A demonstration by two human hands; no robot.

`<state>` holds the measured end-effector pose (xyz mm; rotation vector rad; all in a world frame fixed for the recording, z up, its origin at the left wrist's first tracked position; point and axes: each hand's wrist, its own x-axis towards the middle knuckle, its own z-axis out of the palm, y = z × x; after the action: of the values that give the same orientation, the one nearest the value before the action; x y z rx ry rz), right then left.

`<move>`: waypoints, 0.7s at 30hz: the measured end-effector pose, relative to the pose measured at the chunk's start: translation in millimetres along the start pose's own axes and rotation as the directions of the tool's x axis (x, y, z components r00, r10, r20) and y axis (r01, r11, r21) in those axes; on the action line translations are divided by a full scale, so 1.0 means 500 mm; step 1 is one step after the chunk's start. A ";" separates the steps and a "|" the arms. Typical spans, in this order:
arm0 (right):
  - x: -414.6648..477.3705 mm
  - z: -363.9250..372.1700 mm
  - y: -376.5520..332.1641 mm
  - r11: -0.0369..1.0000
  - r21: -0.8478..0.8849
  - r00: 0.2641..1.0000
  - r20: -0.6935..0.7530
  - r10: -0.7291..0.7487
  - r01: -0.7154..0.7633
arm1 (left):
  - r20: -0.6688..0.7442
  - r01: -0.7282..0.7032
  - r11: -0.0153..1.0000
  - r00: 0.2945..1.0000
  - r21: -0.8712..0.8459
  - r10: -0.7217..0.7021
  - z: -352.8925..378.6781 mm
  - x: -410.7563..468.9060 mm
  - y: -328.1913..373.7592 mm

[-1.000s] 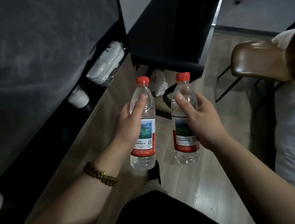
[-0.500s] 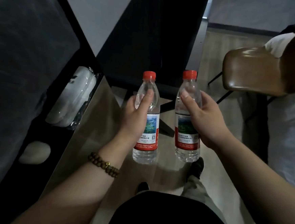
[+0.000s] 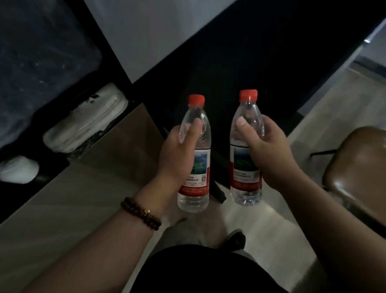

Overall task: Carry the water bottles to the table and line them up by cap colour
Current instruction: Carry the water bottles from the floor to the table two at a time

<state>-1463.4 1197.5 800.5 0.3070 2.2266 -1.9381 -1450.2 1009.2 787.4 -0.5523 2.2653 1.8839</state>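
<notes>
I carry two clear water bottles upright above the floor, both with red caps and red-and-picture labels. My left hand grips the left bottle round its upper body, thumb on the shoulder. The right bottle sits a little higher, and my right hand grips it round the shoulder and label. Both bottles look full. A bead bracelet circles my left wrist. The bottles stand side by side, a hand's width apart.
A dark bed frame and mattress fill the left, with white bundles underneath. A black table or cabinet is ahead. A brown leather chair stands at the right. Pale wood floor lies below, my feet on it.
The view has swung further left and down as I walk; the chair slid lower right and the dark furniture came closer. Both hands keep the same hold on the bottles.
</notes>
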 end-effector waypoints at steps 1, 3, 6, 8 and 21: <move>0.028 -0.008 -0.004 1.000 -0.009 1.000 0.027 -0.004 0.005 | -0.028 0.011 1.000 1.000 -0.009 -0.011 0.009 0.012 0.005; 0.086 -0.017 -0.011 1.000 -0.028 0.998 0.058 -0.006 0.007 | -0.080 0.019 1.000 0.997 -0.012 -0.020 0.022 0.043 0.013; 0.171 -0.021 -0.015 0.997 -0.072 0.994 0.104 -0.022 0.029 | -0.104 0.042 0.997 0.993 -0.059 -0.048 0.035 0.102 0.015; 0.224 -0.022 -0.020 0.994 -0.101 0.992 0.123 -0.022 0.034 | -0.105 0.072 0.993 0.991 -0.088 -0.081 0.043 0.148 0.014; 0.539 -0.068 -0.088 0.949 -0.270 0.911 0.410 -0.037 0.161 | -0.268 0.022 1.000 0.963 0.019 -0.016 0.094 0.364 0.102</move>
<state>-1734.5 1236.2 776.0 -0.2349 2.2348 -1.4979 -1642.8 1028.4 763.2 -0.8711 2.4281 1.8715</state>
